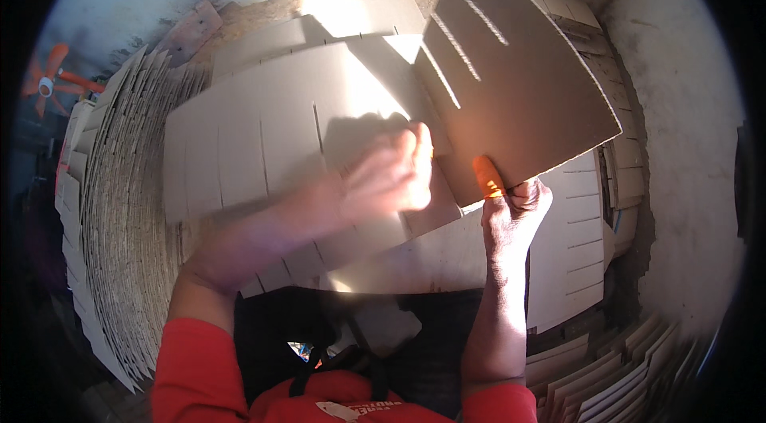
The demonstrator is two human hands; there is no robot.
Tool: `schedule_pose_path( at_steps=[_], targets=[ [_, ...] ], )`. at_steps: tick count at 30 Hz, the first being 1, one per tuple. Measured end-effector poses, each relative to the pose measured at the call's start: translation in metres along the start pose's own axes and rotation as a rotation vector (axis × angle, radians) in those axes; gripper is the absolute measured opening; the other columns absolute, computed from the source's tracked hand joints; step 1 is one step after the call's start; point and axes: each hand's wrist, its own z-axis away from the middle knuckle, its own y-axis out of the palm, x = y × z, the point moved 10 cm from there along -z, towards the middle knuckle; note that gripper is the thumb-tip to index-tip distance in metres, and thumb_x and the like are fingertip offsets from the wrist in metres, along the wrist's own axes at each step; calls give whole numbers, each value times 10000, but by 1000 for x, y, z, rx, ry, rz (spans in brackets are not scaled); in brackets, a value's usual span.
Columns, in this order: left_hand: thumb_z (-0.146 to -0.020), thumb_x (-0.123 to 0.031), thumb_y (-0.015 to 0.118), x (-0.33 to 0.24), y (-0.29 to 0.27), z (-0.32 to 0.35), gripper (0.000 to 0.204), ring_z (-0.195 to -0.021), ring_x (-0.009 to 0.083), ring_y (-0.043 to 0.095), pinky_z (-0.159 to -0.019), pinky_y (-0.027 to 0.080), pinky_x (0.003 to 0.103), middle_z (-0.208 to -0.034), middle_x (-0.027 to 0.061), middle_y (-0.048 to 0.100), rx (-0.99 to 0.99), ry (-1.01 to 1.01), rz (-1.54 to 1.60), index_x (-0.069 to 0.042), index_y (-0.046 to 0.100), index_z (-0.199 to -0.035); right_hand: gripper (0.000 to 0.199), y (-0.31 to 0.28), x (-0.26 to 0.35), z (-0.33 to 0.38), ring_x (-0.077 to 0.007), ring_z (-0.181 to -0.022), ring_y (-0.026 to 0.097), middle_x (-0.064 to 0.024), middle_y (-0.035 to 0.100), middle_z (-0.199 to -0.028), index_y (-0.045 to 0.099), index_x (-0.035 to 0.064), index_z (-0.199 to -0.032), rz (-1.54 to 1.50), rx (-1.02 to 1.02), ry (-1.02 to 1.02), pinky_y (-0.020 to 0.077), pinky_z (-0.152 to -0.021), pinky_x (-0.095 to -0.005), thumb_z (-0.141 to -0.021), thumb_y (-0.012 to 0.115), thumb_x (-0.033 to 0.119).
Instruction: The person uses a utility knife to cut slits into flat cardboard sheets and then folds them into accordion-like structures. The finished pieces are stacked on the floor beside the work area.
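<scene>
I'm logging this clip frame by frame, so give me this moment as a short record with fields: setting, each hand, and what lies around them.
setting: a person in red sleeves works over slotted cardboard sheets, sunlight falling from above
right hand: grips the lower edge of a raised cardboard sheet with three slots; an orange cover shows on its thumb
left hand: motion-blurred, over a flat slotted sheet; whether it grips it cannot be told
left side: a tall fanned stack of cardboard
right side: more slotted pieces
far left: an orange fan

head-worn fisheye, looking down, close
</scene>
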Motion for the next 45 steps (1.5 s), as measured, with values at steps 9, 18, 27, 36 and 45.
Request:
schedule_pose_path(
  at_steps=[9,18,27,36,45],
  targets=[
    [-789,-280,710,15,-33,6,372,-871,268,640,-681,538,339,-973,172,647,-189,-413,598,-4,647,-1030,201,-13,-6,-1,-31,-351,368,14,444,-489,516,39,-666,12,-148,99,289,-343,-199,-836,567,-56],
    [-854,-389,643,188,179,51,647,-1140,290,468,-958,400,424,-1308,160,475,301,-789,194,37,463,-1307,154,-7,-7,3,-39,-348,394,2,458,-484,541,11,-706,55,-108,76,372,-359,-196,-856,574,-1],
    [-798,-65,607,178,233,21,207,-995,368,627,-819,555,425,-969,239,638,507,-572,-18,28,653,-978,129,-9,-8,6,-43,-367,439,-15,482,-505,541,1,-718,89,-102,103,412,-379,-205,-846,521,1],
    [-803,-22,573,233,177,63,138,-750,324,661,-716,523,397,-863,191,671,-204,-1083,821,-22,686,-883,209,1,-10,10,-33,-496,435,17,523,-592,553,18,-691,-84,-70,172,340,-482,-193,-829,705,59],
    [-815,-10,634,162,43,-9,79,-768,193,583,-614,565,305,-888,109,578,-303,-234,-152,39,580,-785,271,-3,-18,10,-25,-559,372,56,492,-582,550,28,-655,-68,-83,184,312,-524,-202,-829,754,69]
  ],
)
